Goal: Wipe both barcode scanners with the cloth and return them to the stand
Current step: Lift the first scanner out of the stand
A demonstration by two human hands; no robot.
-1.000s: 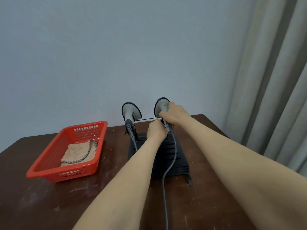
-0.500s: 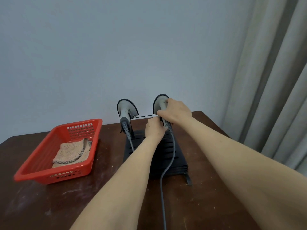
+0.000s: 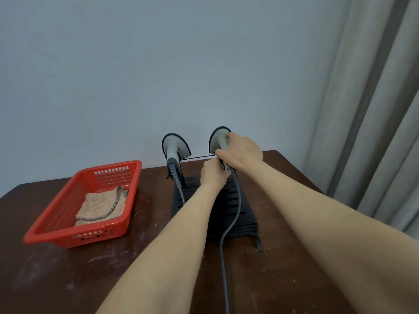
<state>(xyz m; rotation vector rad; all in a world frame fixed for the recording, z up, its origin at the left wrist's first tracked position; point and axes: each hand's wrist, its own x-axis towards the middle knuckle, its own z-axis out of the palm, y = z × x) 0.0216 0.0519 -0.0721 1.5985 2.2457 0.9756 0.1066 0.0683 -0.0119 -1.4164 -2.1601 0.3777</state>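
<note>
Two grey barcode scanners sit upright at the back of a black slotted stand. The left scanner rests untouched. My right hand is wrapped around the neck of the right scanner. My left hand is closed just below it, on the scanner's handle by the stand's thin rail. The scanner's grey cable trails down over the stand toward me. A beige cloth lies folded inside a red basket on the left.
Everything stands on a dark brown wooden table with white scuff marks. A plain grey wall is right behind the stand. Grey curtains hang at the right, past the table's edge.
My hands have stayed on the right scanner with hardly any shift. The view has moved slightly, so the basket and stand sit a little differently in the frame.
</note>
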